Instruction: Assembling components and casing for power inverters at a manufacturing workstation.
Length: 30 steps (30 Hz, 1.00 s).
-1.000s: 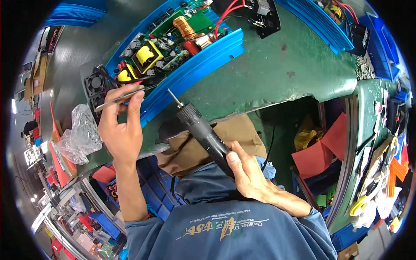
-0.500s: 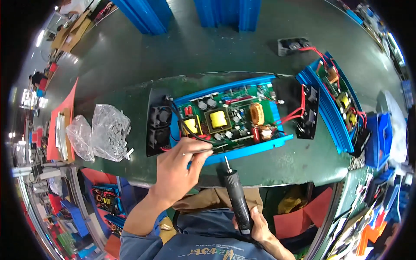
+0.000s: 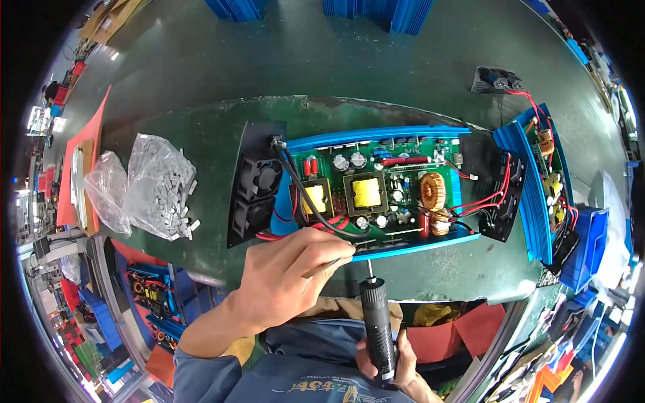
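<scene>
In front of me lies a blue metal housing [image 3: 423,250] with a green circuit board [image 3: 400,181] inside. My left hand [image 3: 285,275] is closed at its near left side, pinching a thin metal tool that looks like tweezers [image 3: 325,267], its tip at the housing's near edge. My right hand [image 3: 398,363] grips a black electric screwdriver [image 3: 377,322] low on its body. The bit points away from me and meets or nearly meets the near blue wall; contact is hard to tell. A black fan panel [image 3: 255,185] is wired at the left end, another black end panel [image 3: 505,201] at the right.
Clear bags [image 3: 161,188] of small grey pieces lie left, beside a red folder [image 3: 86,161]. To the right are a second blue housing [image 3: 531,195], a loose black panel [image 3: 496,79] and a blue bin [image 3: 583,245]. More blue housings [image 3: 379,12] stand at the back.
The view has shifted. My left hand has moved right along the near edge with the tweezers, and the screwdriver bit has come up closer to the housing's near wall.
</scene>
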### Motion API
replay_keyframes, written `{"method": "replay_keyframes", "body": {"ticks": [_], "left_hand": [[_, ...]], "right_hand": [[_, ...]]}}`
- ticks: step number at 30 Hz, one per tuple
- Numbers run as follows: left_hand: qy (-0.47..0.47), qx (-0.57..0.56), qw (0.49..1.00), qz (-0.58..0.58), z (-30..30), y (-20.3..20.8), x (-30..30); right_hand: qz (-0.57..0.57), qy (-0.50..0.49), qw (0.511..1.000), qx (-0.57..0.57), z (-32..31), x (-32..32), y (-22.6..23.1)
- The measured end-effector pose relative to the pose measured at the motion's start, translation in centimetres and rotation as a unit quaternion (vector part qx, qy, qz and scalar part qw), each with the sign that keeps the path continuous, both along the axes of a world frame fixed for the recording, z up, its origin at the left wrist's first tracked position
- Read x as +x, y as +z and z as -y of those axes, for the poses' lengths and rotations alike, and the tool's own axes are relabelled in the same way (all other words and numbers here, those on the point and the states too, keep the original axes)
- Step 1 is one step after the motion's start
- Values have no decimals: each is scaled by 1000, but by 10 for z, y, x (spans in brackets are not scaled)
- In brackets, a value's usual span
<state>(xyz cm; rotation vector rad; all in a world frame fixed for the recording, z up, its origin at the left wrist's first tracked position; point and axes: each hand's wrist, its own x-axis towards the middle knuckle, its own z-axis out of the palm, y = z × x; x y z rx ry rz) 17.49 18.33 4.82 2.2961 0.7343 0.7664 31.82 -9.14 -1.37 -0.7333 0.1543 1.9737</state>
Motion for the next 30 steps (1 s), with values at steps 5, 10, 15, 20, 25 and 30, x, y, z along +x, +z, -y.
{"method": "replay_keyframes", "body": {"ticks": [5, 10, 15, 20, 25, 30], "left_hand": [[-2, 0, 1000, -15, 3, 0, -1], [-26, 12, 999, -17, 0, -1, -4], [58, -77, 983, 158, 5, 49, -7], [-46, 135, 971, -192, 8, 37, -4], [-80, 172, 945, -267, 7, 22, 7], [-108, 197, 926, -303, 3, 29, 10]], "right_hand": [[7, -15, 999, 29, -6, -3, 8], [132, 29, 991, 5, -8, -6, 13], [213, 57, 975, 16, -14, 3, 28], [323, 99, 940, -44, -22, -9, 34], [341, 94, 935, -28, -21, -12, 31], [299, 67, 951, -23, -8, -18, 17]]}}
